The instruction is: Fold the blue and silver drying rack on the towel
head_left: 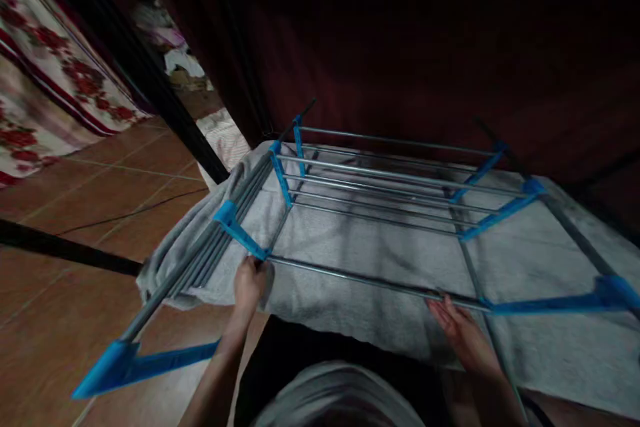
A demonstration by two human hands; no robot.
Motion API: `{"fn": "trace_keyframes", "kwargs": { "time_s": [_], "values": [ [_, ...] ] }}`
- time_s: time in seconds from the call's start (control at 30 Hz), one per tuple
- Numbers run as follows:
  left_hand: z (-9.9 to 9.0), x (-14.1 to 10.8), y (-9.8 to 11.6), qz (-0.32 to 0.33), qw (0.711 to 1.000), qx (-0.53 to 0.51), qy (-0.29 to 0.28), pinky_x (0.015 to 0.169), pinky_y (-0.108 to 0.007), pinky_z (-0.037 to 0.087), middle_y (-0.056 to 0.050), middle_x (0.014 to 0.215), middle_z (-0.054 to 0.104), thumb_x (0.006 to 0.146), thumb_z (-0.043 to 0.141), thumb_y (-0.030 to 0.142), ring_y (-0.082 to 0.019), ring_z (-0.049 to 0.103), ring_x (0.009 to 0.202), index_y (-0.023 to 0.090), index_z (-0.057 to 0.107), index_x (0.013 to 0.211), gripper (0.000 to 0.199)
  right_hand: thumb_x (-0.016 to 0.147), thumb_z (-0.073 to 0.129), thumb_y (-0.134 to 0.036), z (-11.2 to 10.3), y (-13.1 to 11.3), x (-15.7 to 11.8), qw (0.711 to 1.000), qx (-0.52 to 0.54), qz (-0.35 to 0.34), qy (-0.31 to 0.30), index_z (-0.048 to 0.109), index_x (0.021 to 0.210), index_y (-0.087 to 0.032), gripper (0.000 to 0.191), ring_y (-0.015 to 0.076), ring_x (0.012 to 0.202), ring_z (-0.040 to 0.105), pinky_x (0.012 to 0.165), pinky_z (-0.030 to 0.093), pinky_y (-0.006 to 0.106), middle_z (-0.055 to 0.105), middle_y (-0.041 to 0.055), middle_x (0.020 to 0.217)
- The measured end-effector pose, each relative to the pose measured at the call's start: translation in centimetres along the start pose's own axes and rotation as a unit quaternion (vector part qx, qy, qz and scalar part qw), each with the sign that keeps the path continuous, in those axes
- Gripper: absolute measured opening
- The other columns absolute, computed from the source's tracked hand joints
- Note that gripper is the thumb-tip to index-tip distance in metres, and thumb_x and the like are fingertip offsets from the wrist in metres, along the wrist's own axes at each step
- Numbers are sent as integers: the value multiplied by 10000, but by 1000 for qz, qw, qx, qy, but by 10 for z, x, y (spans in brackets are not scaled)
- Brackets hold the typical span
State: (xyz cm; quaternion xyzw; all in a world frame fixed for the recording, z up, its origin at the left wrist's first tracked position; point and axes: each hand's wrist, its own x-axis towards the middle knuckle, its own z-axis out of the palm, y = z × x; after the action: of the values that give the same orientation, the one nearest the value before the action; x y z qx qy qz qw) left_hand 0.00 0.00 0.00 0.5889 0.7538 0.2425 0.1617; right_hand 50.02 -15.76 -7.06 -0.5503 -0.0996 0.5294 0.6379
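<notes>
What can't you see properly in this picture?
All in the head view:
Left hand: fingertips hidden by the hand and metal rack.
Blue bracket at far right: cut off by the right edge.
Clutter, upper left: too small and dark to name.
Grey cloth: it hides whatever is underneath.

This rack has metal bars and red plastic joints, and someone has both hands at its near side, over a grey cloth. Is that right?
Not quite: in the head view the plastic joints are blue, not red. The rest stands: metal bars on the rack, left hand and right hand at its near side, over grey cloth.
</notes>
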Motion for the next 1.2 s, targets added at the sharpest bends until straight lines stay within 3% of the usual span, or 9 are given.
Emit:
{"fn": "trace_keyframes", "kwargs": {
  "time_s": [0.33, 0.77, 1.2],
  "values": [
    [3, 1, 0, -9, 1000, 5, 15, 762, -342, 505, -120, 897, 714, 799, 498, 310, -265, 673, 868, 168, 666, 893, 239, 678, 864, -389, 5, -2, -5, 1000, 0, -7, 7, 770, 867, -238, 260, 233, 970, 747, 979, 586, 393, 778, 46, 1004],
    [1, 0, 3, -12, 1000, 23, 14, 786, -344, 504, -134, 937, 704, 800, 502, 292, -272, 671, 901, 158, 677, 919, 250, 653, 879, -401, 13, -6, -12, 1000, 3, -3, 25, 770, 847, -245, 272, 223, 960, 744, 979, 583, 368, 767, 33, 969],
    [-5, -2, 7, -1, 999, 36, -3, 704, -321, 491, -135, 884, 691, 827, 477, 327, -259, 666, 824, 148, 690, 912, 291, 645, 867, -407, 15, -6, -12, 999, 9, 5, 31, 744, 811, -236, 268, 217, 936, 744, 997, 569, 381, 768, 38, 938]
  ]
}}
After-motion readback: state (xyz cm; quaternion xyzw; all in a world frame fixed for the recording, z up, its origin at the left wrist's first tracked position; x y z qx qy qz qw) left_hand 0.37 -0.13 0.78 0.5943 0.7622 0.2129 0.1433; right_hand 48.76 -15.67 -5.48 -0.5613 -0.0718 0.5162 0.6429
